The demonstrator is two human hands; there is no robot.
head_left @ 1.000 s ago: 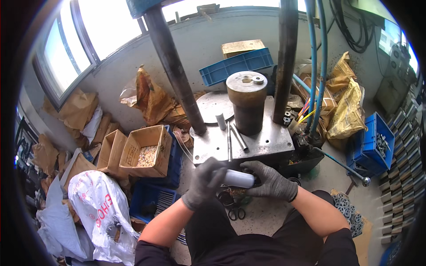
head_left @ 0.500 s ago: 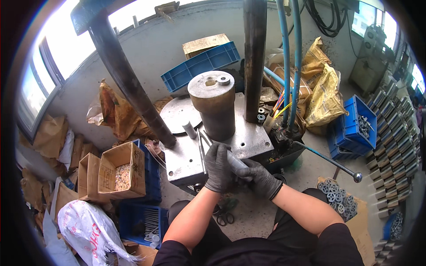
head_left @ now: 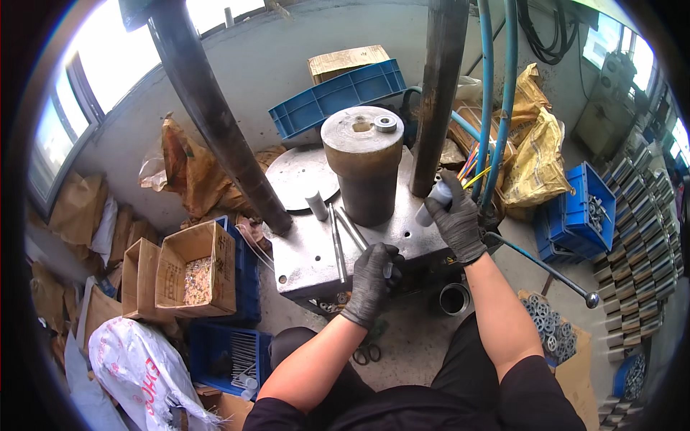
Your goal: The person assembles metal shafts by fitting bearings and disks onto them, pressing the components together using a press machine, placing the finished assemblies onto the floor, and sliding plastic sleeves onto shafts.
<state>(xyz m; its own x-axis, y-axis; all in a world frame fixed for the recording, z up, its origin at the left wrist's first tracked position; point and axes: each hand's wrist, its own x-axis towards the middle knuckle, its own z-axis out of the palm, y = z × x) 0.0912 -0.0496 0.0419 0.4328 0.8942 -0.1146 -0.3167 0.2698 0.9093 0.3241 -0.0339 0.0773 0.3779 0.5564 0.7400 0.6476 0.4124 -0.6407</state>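
Note:
My right hand (head_left: 460, 223), in a black glove, is wrapped round a smooth grey cylinder (head_left: 425, 214) at the right rear of the metal plate (head_left: 302, 258). My left hand (head_left: 370, 284), gloved too, is closed at the plate's front edge. A small pale end pokes from that fist; what it belongs to is hidden. One metal rod (head_left: 351, 228) runs down to the left hand; whether it is gripped is unclear. Beside it lies another slim rod (head_left: 337, 248). A short grey cylinder (head_left: 316, 206) stands behind them. A metal ring (head_left: 385, 123) sits on the thick steel pillar (head_left: 363, 169).
Dark columns (head_left: 215, 122) rise at the left and right of the plate. A lever with a ball end (head_left: 591, 299) juts out rightward. Cardboard boxes (head_left: 194, 269) and a blue crate (head_left: 215, 352) stand left. Toothed metal discs (head_left: 550, 327) lie on cardboard at right.
My hands have come apart. The right one has carried the grey cylinder up and right toward the plate's rear. My left hand stays closed near the front edge. The view has shifted slightly.

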